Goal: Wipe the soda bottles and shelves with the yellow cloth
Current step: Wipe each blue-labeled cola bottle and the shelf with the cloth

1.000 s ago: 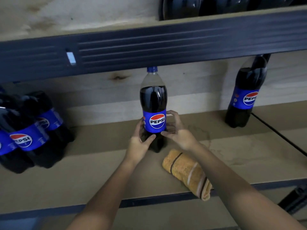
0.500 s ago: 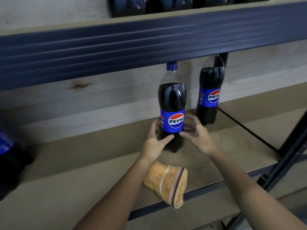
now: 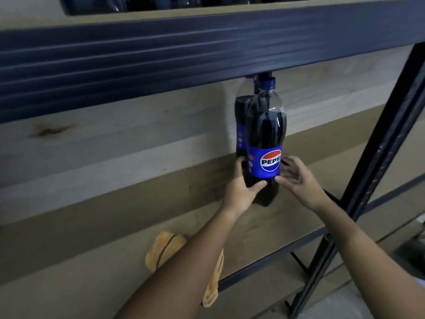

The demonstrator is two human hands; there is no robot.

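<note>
A Pepsi bottle (image 3: 265, 139) with a blue cap and label stands on the brown shelf board (image 3: 138, 217). My left hand (image 3: 241, 192) grips its dark lower part from the left. My right hand (image 3: 299, 180) is at its right side, fingers spread and loosely curved, with the thumb tip and fingertips at the bottle's edge. A second Pepsi bottle (image 3: 240, 125) stands right behind it, mostly hidden. The yellow cloth (image 3: 165, 249) lies folded near the shelf's front edge, partly under my left forearm.
A dark blue shelf beam (image 3: 161, 56) runs overhead, with dark bottles (image 3: 161, 2) on the shelf above it. A black slanted upright post (image 3: 379, 162) stands close on the right. A pale wooden back panel (image 3: 115, 139) closes off the rear.
The bottle has moved right along the shelf and now stands directly in front of the second bottle. The cloth stays behind to the left. My right hand's fingers have loosened.
</note>
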